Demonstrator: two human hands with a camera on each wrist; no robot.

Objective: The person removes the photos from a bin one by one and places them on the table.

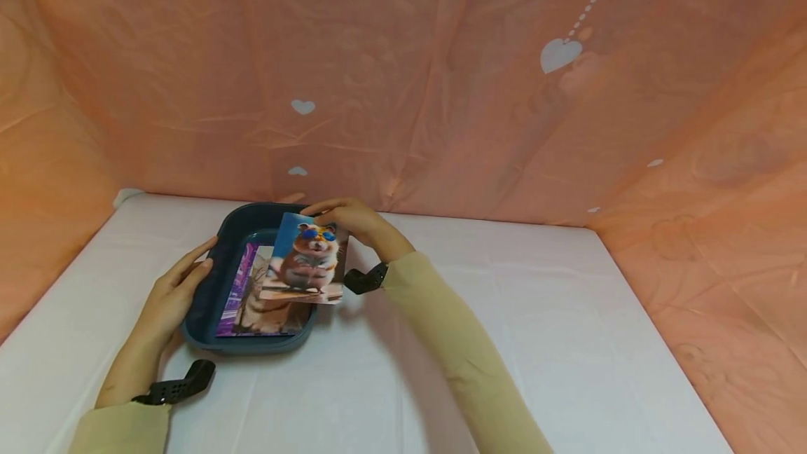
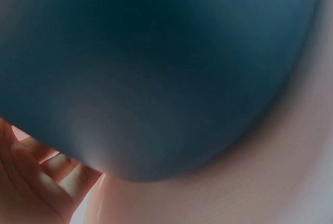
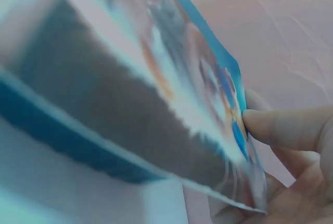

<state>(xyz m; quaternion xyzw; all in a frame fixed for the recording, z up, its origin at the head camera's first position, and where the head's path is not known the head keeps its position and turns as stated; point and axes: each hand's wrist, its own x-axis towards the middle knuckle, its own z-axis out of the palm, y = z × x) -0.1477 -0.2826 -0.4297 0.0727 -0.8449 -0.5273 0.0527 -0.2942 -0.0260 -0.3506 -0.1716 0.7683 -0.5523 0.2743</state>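
Observation:
A dark blue tray [image 1: 208,293] sits on the white table, with picture cards [image 1: 252,307] lying flat inside it. My right hand [image 1: 349,219] pinches the top edge of a card showing a hamster in sunglasses [image 1: 309,258], holding it tilted over the tray's right side. The right wrist view shows that hamster card [image 3: 208,78] close up, with my thumb [image 3: 281,127] on its face. My left hand [image 1: 173,293] rests with straight fingers against the tray's left wall. In the left wrist view the blurred tray wall [image 2: 156,67] fills the frame beside my fingers [image 2: 36,177].
The white table [image 1: 536,328] stretches wide to the right and front of the tray. Orange sheeting with white hearts [image 1: 441,76] closes in the back and both sides. Black wrist straps [image 1: 179,384] sit on both arms.

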